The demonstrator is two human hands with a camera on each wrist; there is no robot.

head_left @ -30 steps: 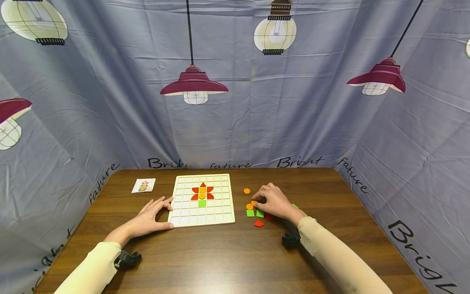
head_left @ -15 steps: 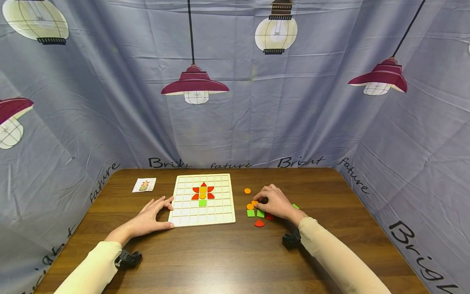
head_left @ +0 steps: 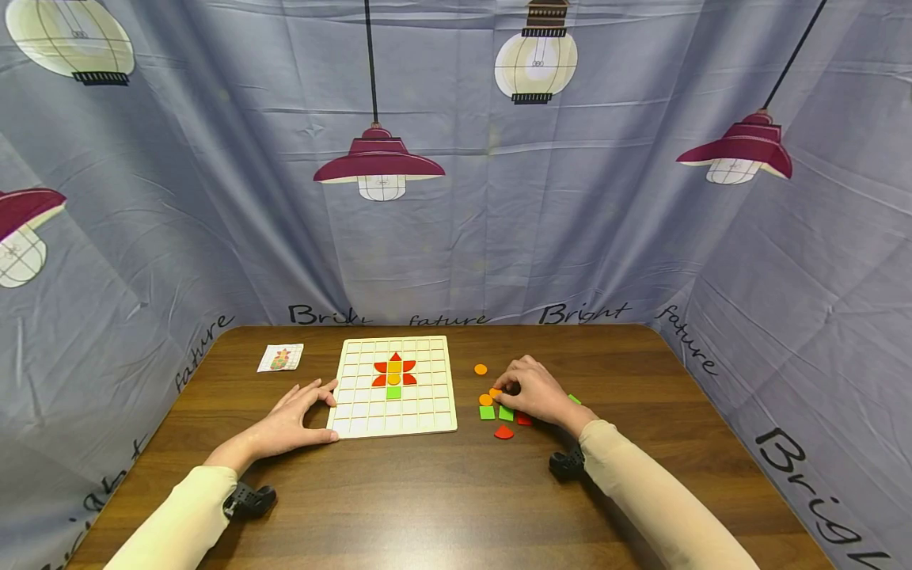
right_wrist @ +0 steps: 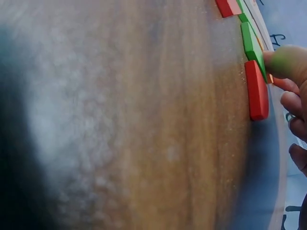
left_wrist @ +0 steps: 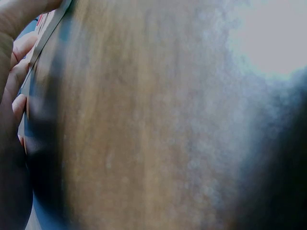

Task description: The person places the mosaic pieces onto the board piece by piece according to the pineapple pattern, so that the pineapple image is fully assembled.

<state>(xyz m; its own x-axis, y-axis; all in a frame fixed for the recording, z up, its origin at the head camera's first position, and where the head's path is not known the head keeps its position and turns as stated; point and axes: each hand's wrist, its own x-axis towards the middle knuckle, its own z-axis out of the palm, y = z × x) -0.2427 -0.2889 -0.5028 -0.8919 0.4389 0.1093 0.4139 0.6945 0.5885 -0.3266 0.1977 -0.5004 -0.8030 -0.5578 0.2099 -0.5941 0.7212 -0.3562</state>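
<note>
A cream grid board lies on the wooden table, bearing a figure of red, orange and green pieces. My left hand rests against the board's left edge, thumb at the near corner and fingertips farther up. At the right of the board, my right hand pinches an orange disc between thumb and forefinger, low over the table. Another orange disc lies right beside it. Close by are green squares and a red piece, partly under the hand in the head view.
A small printed card with a similar figure lies at the back left. One orange disc sits apart, behind the loose pieces. A red wedge lies nearer the front. A printed curtain surrounds the table's back and sides.
Both hands hold nearly the same places as before. The whole head view shifts very slightly; no piece has visibly moved on the table or board.
</note>
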